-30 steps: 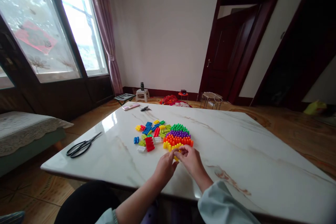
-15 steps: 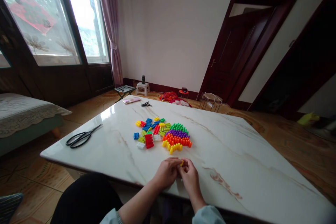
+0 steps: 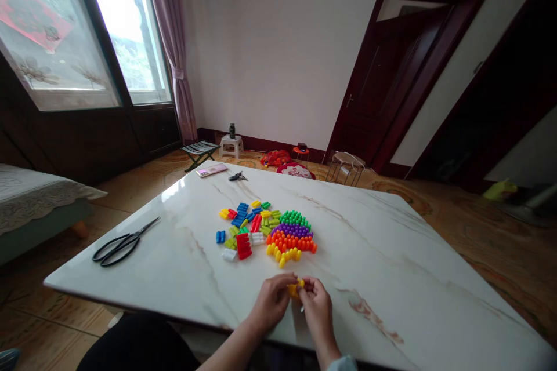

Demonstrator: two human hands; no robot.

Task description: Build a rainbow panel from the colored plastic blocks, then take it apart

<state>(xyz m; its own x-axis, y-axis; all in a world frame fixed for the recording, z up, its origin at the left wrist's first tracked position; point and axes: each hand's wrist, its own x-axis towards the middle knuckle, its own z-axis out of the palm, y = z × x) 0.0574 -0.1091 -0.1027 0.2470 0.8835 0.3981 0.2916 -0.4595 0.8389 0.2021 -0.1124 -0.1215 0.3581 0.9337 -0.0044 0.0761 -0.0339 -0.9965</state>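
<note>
My left hand [image 3: 270, 301] and my right hand [image 3: 317, 303] meet near the table's front edge, both pinched on a small yellow block piece [image 3: 296, 288] held between their fingertips. Just beyond them on the white marble table [image 3: 413, 266] lies a joined slab of blocks [image 3: 290, 235] in rows of green, purple, orange and yellow. To its left sits a scatter of loose blocks [image 3: 246, 223] in blue, red, yellow, green and white.
Black scissors [image 3: 122, 242] lie near the table's left edge. A phone [image 3: 211, 170] and a small dark object [image 3: 237, 176] rest at the far corner. Low stools [image 3: 230, 144], a folding stool and a wire stand sit on the floor beyond. A bed edge [image 3: 35, 203] is at left.
Both hands have drawn back from the yellow row of the slab toward me with a yellow piece between them. The camera view has shifted slightly.
</note>
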